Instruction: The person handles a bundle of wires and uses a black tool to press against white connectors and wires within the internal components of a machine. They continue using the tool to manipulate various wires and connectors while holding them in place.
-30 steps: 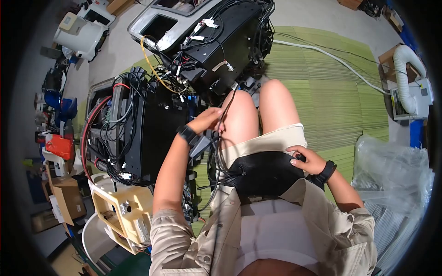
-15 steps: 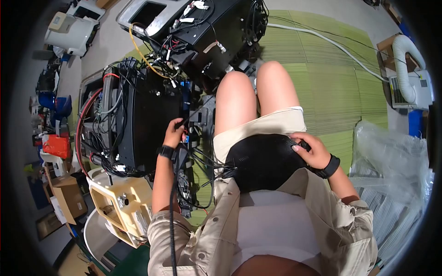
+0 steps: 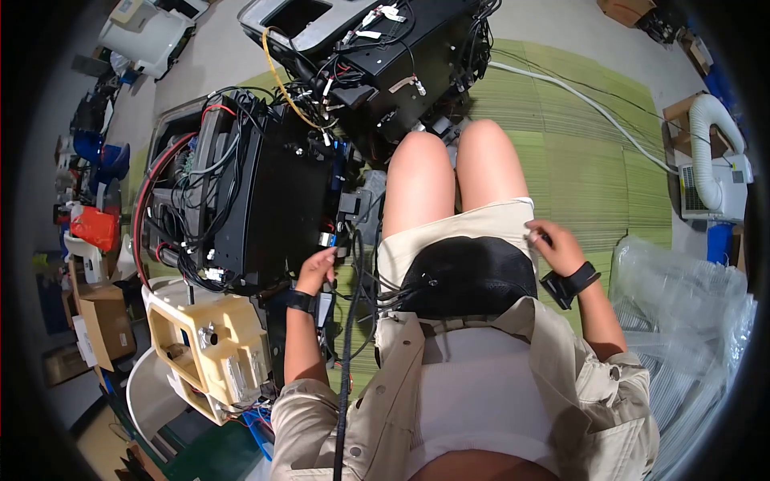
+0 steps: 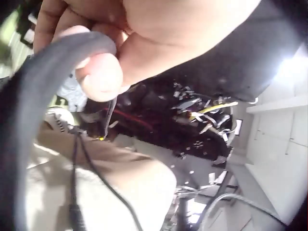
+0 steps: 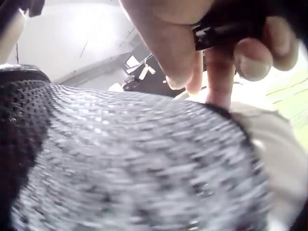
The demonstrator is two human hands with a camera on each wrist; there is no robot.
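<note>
The left hand (image 3: 317,271) is beside the black box-shaped unit (image 3: 277,200). Close up in the left wrist view, the fingers of that hand (image 4: 106,53) pinch a thick black cable (image 4: 33,96); in the head view a cable (image 3: 345,361) hangs just right of the hand. Over the right thigh, the right hand (image 3: 559,248) has its fingers curled round a small black object (image 5: 226,36), partly hidden by those fingers (image 5: 192,53). A black mesh-textured bag (image 3: 473,276) lies on the lap.
A second black unit (image 3: 401,68) with many wires stands ahead. The green mat (image 3: 585,160) spreads to the right, with clear plastic wrap (image 3: 674,297) near its edge and a white machine with a hose (image 3: 714,188) farther back. A cream plastic frame (image 3: 233,345) stands at lower left.
My left hand has moved left and down, away from the thigh. My right hand has risen from the bag's edge and moved slightly right. The head view has shifted somewhat.
</note>
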